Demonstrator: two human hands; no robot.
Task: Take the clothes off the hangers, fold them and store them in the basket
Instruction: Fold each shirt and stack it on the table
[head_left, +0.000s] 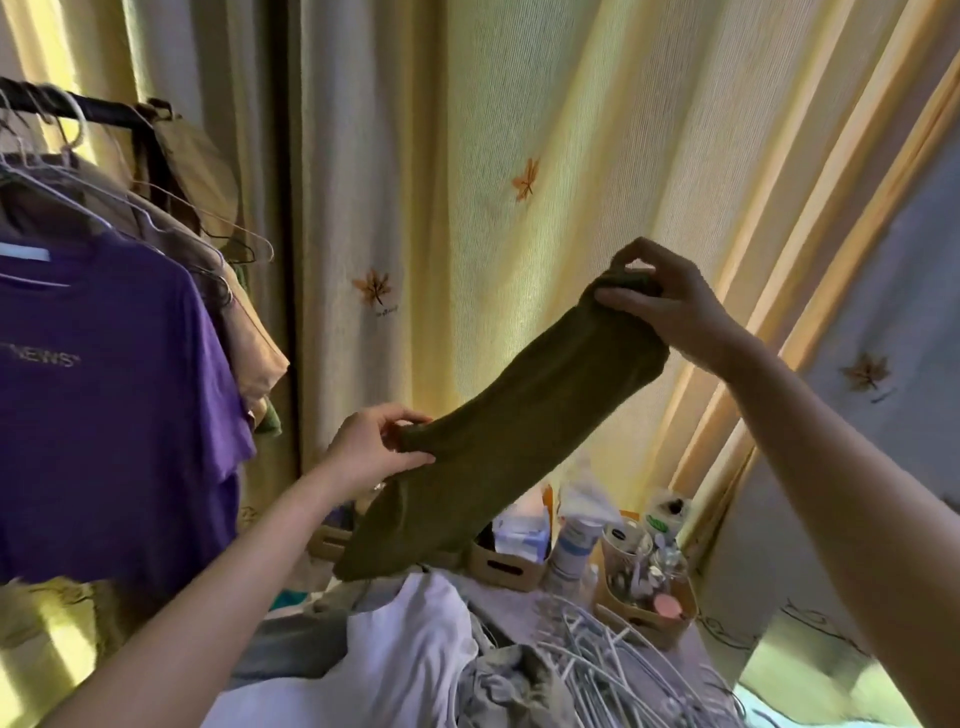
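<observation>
Olive-green garment (498, 431): a long, narrow fold of cloth held up in the air at the middle of the view. It slants from 2 o'clock down to 7 o'clock, in front of the curtain.
Right hand (670, 306): at 2 o'clock, raised high. The fingers and thumb are curled round the bunched top end of the garment.
Left hand (374, 447): at 8 o'clock, lower down. The thumb and fingers pinch the garment's edge partway along, and the loose end hangs below this hand.
Purple T-shirt (104, 389): at 9 o'clock, on a white hanger, with pale lettering across the chest.
Rail (78, 106): a dark bar at 10 o'clock that carries more hangers, beige clothes and a tan bag (192, 171).
White garment (405, 639): at 6 o'clock, lying loose below the hands, touching crumpled grey cloth.
Pile of white hangers (623, 665): at 5 o'clock, just beside the white garment.
Small boxes (644, 608): at 5 o'clock beyond the hangers, filled with bottles and jars.
Curtain (467, 156): pale yellow with orange leaf motifs, filling the background from 11 to 3 o'clock.
</observation>
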